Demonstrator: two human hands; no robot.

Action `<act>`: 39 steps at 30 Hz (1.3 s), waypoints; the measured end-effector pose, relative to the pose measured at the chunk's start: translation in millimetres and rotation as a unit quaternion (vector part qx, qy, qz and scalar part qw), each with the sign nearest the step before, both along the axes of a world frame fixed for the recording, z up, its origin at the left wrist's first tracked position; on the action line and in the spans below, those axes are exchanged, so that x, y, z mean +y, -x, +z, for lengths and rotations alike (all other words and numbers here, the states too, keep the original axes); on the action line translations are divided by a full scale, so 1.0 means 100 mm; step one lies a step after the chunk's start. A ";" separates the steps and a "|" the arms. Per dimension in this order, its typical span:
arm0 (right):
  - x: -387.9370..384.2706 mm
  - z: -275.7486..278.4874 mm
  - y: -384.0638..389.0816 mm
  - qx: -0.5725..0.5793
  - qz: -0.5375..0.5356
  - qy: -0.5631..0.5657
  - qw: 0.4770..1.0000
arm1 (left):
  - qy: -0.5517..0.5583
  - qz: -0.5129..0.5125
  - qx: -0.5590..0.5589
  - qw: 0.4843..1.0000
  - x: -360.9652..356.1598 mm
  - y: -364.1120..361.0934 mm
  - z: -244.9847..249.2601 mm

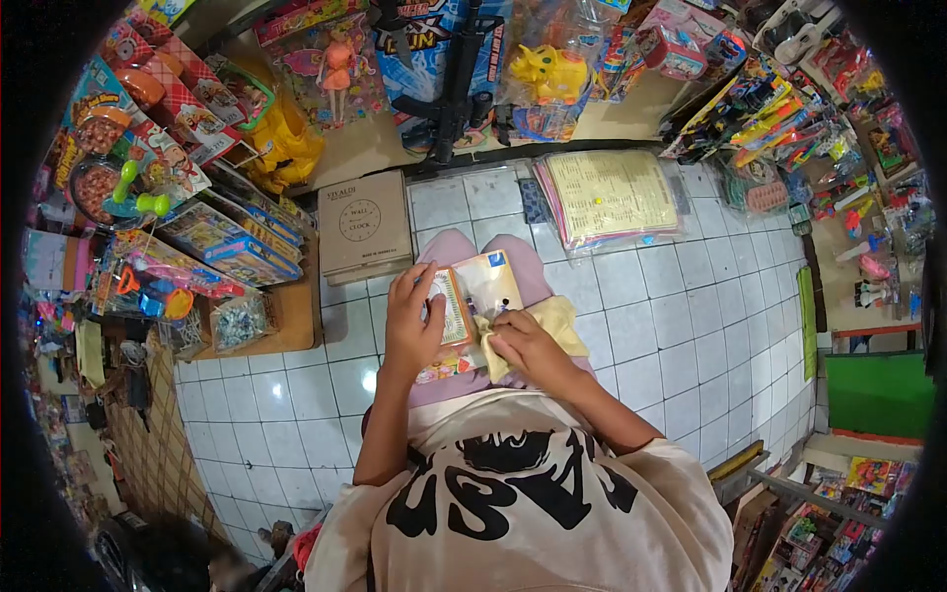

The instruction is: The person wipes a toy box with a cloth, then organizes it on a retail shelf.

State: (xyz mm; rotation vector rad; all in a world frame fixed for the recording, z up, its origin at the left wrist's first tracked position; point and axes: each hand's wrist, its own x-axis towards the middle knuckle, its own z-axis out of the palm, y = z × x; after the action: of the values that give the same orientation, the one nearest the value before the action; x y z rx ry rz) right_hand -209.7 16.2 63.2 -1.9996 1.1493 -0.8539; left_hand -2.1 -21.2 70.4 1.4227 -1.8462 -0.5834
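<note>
Across my lap lie a small book with an orange border (454, 308) and a pale booklet with a blue corner mark (488, 281). My left hand (415, 314) rests on the left side of the orange-bordered book, its fingers spread. Over the lower part of the pale booklet, my right hand (525, 345) has its fingers bunched on a yellow cloth (559, 321), which spreads out to the right over my leg. A colourful printed sheet (446, 370) shows below the book.
A brown wall clock box (364, 227) stands at the front left on the tiled floor (646, 345). Plastic-wrapped printed sheets (617, 200) lie at the front right. Packaged toys line the front and both sides, with a wooden shelf (296, 306) at left.
</note>
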 end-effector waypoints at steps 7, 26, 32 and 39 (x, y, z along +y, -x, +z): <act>-0.46 -0.05 -0.16 0.006 -0.124 0.058 0.991 | 0.013 -0.015 0.022 1.000 0.02 -0.02 0.00; -0.46 -0.26 -0.30 -0.057 -0.030 0.011 0.998 | 0.033 0.004 0.004 0.999 0.02 0.04 0.01; -0.35 0.03 0.05 -0.103 -0.009 -0.094 0.990 | 0.029 0.014 0.023 0.999 0.00 -0.02 -0.01; -0.27 -0.18 -0.31 0.034 -0.090 0.008 0.995 | 0.042 0.013 -0.021 0.999 0.00 0.07 0.00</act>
State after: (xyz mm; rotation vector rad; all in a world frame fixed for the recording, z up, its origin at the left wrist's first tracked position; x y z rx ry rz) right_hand -178.6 -10.8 45.2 -1.9741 1.3813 -0.8928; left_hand -8.7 -20.8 70.5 1.4117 -1.8608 -0.4606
